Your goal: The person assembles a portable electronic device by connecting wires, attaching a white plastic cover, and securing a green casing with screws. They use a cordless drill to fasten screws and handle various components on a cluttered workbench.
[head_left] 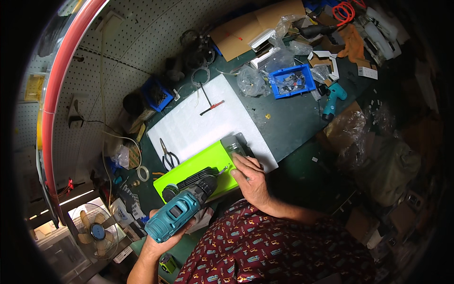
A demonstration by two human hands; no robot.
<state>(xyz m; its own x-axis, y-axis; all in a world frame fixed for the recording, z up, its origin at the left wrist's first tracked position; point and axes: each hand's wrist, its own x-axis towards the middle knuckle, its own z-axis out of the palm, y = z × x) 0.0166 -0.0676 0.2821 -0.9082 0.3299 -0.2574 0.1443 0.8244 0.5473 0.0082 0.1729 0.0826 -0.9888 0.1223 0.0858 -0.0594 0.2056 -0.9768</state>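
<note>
Head view, workbench seen from above. Left hand (163,236) is wrapped closed around the grip of a teal cordless drill (182,210), fingers curled under the handle. The drill's long axis runs from lower left at the hand up and to the right, its black chuck (205,187) over the near half of a lime-green flat panel (198,170). A thin bit or screw tip shows just past the chuck, aimed toward the right hand; too small to tell which it is. Right hand (250,177) lies palm down on the right end of the green panel, fingers extended and spread flat, pressing rather than gripping; fingertips touch a grey metal bracket (236,144) at the panel's far right corner. The drill tip and the right fingertips are just beside each other, so the right hand is the nearer one to the working point, the drill coming in from its left. The panel lies on a white foam sheet (208,111) on the dark green bench (288,123), its long axis parallel to the drill's. Scissors (168,154) lie on the foam's left edge; a blue parts bin (292,80) and a second teal drill (332,98) sit well apart, farther back on the right.
</note>
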